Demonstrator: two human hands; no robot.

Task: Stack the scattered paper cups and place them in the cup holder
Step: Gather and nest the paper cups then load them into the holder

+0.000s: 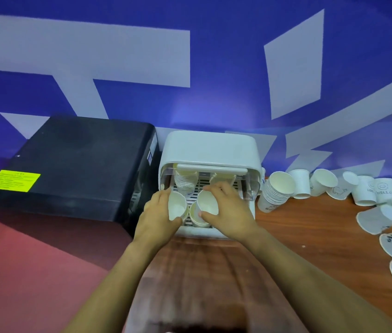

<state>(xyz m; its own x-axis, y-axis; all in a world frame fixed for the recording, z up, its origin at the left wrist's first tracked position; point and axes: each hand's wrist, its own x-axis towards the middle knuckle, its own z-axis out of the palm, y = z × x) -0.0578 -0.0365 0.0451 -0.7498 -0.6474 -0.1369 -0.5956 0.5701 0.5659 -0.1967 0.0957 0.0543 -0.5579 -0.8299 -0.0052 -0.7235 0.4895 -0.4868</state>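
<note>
Cups of thin white paper are the thing being handled: likely very light, easily crushed and a little slick, so best gripped gently around the side wall near the stiffer rolled rim. The left hand (160, 212) is closed around 1 cup (177, 206), its open mouth tilted toward the camera. The right hand (226, 207) pinches a second cup (207, 202) between thumb and fingers, just above a third cup (198, 216) resting on the slatted tray of the white cup holder (210, 147). Deeper inside sits a nested stack (185, 180). To the right, on the wooden table (298, 227), another leaning stack (277, 191) touches the holder's side, and loose cups (368, 193) lie scattered well apart. A black appliance (70, 164) stands just left of the holder.
</note>
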